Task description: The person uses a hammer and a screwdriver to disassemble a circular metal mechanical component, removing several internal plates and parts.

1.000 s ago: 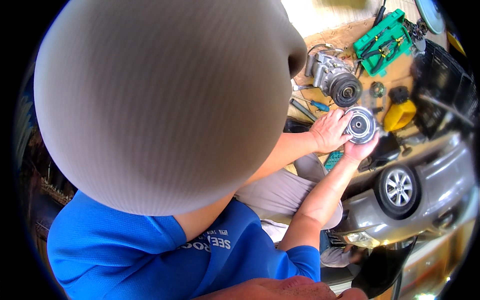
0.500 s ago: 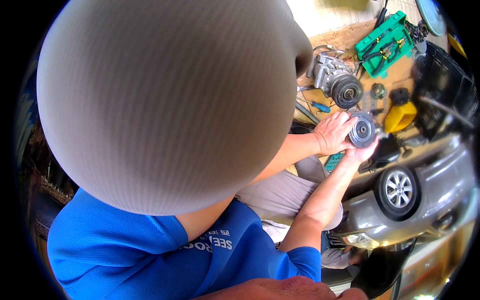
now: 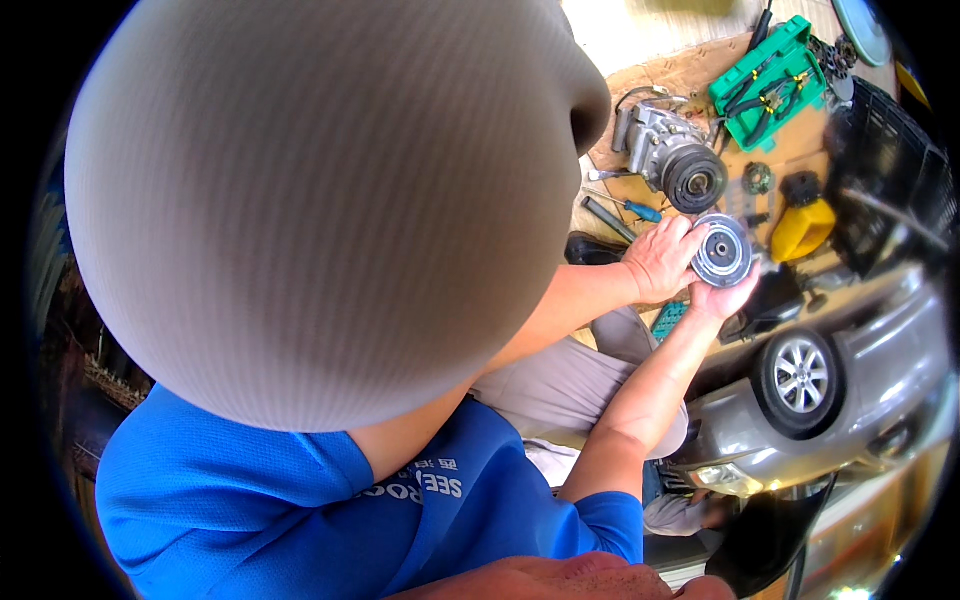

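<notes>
The head view shows a green tool case (image 3: 770, 72) lying open at the upper right on a brown cardboard sheet (image 3: 700, 75), with a yellow container (image 3: 800, 228) below it. The left hand (image 3: 660, 262) curls over the left edge of a round metal pulley disc (image 3: 722, 250), fingers closed on its rim. The right hand (image 3: 722, 296) cups the disc from beneath. A grey compressor (image 3: 668, 152) lies just beyond.

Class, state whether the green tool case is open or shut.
Open: the green tool case lies flat, its black-handled tools showing inside.
</notes>
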{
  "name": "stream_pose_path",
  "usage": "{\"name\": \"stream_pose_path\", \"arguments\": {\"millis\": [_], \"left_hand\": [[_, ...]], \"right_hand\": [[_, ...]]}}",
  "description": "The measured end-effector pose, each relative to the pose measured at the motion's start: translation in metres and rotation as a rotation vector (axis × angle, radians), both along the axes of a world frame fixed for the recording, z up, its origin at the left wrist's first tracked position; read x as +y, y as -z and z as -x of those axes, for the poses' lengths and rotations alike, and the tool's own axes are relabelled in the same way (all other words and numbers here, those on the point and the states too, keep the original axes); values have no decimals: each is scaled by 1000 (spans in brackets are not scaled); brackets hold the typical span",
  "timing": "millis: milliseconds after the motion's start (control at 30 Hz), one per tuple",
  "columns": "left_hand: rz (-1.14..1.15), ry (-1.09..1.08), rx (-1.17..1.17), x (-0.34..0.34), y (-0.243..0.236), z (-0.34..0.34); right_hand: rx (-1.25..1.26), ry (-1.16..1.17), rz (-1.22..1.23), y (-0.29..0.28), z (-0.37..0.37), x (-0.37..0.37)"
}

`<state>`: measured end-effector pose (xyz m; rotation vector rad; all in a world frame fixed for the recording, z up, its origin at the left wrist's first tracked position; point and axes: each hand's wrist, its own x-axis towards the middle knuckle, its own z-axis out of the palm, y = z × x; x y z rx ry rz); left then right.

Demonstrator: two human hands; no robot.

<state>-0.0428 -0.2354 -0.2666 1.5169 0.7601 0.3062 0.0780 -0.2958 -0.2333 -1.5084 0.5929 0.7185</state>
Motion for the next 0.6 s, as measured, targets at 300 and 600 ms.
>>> {"name": "stream_pose_path", "arguments": {"millis": [300,600], "left_hand": [[22,18,21,0,0,1],[25,13,37,-3,2,0]], "right_hand": [[35,-44,-52,-2,3,7],[10,-68,-4,1,2,5]]}}
